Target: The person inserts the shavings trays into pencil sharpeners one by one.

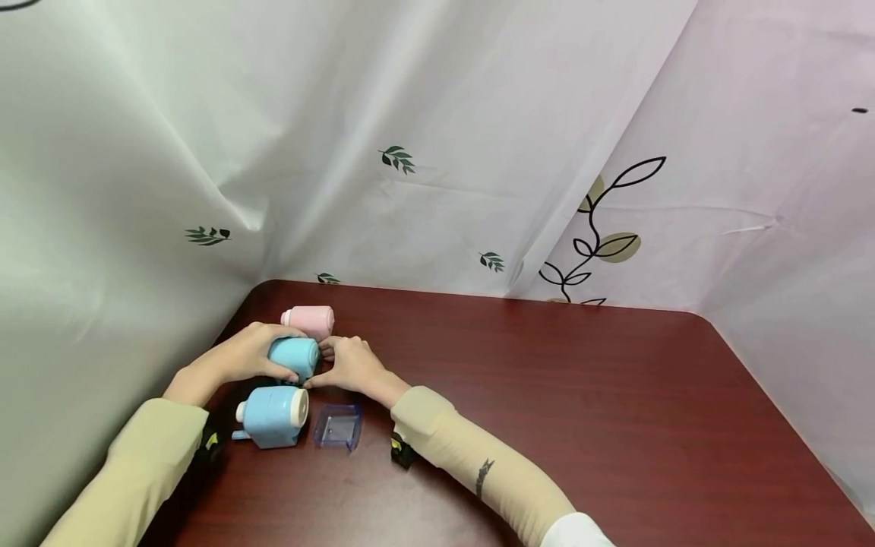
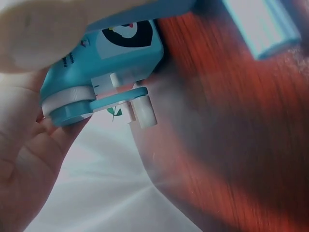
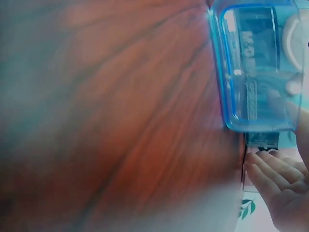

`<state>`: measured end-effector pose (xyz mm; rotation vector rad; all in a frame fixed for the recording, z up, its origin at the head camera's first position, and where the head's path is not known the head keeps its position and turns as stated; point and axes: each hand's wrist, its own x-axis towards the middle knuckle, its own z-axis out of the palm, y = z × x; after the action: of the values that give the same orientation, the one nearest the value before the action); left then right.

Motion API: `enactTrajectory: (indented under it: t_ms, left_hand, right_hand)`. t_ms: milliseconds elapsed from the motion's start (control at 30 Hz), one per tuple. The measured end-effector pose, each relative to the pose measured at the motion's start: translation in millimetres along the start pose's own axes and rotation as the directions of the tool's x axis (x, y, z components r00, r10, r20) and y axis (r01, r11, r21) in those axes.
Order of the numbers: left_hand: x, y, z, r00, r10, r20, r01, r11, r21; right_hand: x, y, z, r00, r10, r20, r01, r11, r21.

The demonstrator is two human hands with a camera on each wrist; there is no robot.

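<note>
The left hand (image 1: 247, 354) grips the teal, rounded plastic crank sharpener (image 1: 295, 355), whose long axis points toward the wide-spread right hand (image 1: 357, 365) just beside.

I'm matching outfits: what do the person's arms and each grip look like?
Left grip and right grip are gloveless. The left sleeve is pale yellow-beige; the right sleeve matches, with a dark mark and white fabric beyond. Black devices with yellow marks sit at both wrists.

Lettering on teal sharpener (image 2: 96, 70), seen in clear tray (image 3: 263, 127): none clearly legible
</note>
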<state>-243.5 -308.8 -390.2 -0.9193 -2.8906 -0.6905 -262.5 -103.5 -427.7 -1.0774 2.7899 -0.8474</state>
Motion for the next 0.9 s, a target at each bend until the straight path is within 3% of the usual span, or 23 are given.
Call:
enactTrajectory:
  t_ms: [300, 567, 900]
  left_hand:
    - [-2.5, 8.6, -3.6, 0.998, 0.013, -0.067, -0.010, 0.999, 0.039]
    - [-7.7, 20.4, -20.1, 0.988, 0.046, -0.148, -0.030, 0.994, 0.108]
    - [-21.1, 27.3, -26.0, 0.971, 0.066, -0.228, -0.039, 0.992, 0.119]
  right_hand:
    - [-8, -2, -8, 0.999, -0.006, -0.044, 0.006, 1.000, -0.017]
    - [-12, -4, -20, 0.997, 0.020, -0.074, -0.022, 0.999, -0.027]
    - [-23, -3, -30, 0.993, 0.029, -0.113, -0.032, 0.999, -0.029]
